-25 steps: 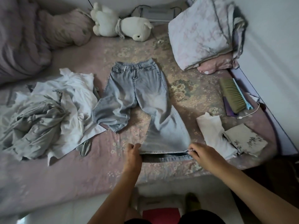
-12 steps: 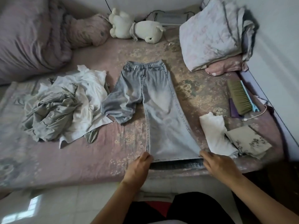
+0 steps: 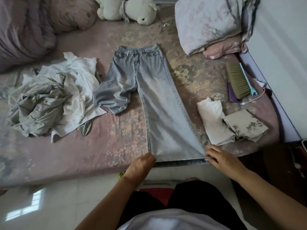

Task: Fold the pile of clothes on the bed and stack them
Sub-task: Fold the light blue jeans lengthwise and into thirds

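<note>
Light blue jeans (image 3: 154, 97) lie flat on the bed (image 3: 116, 138), waistband at the far end. One leg runs straight to the bed's near edge; the other is crumpled and folded up at the left. My left hand (image 3: 141, 165) grips the left corner of the straight leg's hem. At the hem's right corner my right hand (image 3: 219, 159) pinches the denim. A pile of unfolded white and grey-green clothes (image 3: 53, 98) lies to the left. Two folded items, one white (image 3: 214, 122) and one with a floral print (image 3: 245, 126), sit at the right.
A plush toy (image 3: 127, 9) lies at the far end of the bed. Bunched bedding (image 3: 29, 25) fills the far left, a folded quilt (image 3: 214, 22) the far right. A brush (image 3: 239, 80) and a cable lie near the right wall. White floor tiles are below the bed's edge.
The straight leg has been pulled flat and taut toward the bed's near edge. Both hands stay at the hem corners; the view has shifted closer.
</note>
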`<move>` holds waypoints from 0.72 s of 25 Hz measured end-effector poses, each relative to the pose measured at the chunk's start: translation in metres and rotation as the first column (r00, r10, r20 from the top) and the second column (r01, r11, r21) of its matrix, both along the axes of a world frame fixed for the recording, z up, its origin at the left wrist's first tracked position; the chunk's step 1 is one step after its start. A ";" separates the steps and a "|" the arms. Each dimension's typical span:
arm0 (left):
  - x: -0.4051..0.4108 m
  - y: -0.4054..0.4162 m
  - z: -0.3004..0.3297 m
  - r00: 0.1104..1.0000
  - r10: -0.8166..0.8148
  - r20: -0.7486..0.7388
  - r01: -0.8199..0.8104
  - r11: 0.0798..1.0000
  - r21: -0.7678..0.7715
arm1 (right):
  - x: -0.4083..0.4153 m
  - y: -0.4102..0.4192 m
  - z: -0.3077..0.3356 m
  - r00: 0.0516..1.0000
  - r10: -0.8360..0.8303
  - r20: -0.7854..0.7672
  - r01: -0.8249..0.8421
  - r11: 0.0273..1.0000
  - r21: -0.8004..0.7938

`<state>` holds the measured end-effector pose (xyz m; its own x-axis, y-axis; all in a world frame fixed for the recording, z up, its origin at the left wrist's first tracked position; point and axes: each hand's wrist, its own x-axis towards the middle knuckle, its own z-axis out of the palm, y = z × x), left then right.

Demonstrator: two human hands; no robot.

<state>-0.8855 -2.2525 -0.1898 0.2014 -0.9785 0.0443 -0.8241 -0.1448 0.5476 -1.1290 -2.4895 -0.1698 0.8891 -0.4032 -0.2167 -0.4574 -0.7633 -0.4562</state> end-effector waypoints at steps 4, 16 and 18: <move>0.009 0.001 -0.004 0.997 -0.026 -0.077 0.023 0.999 -0.030 | 0.000 -0.009 -0.011 0.999 -0.034 0.033 0.028 0.983 0.181; 0.048 0.004 -0.005 0.984 -0.173 -0.033 0.166 0.975 -0.146 | 0.019 -0.016 -0.001 0.996 0.036 0.084 -0.056 0.968 0.244; 0.051 0.001 -0.007 0.987 -0.151 0.048 0.156 0.981 -0.115 | 0.024 -0.015 -0.003 0.986 0.138 0.092 -0.149 0.982 0.120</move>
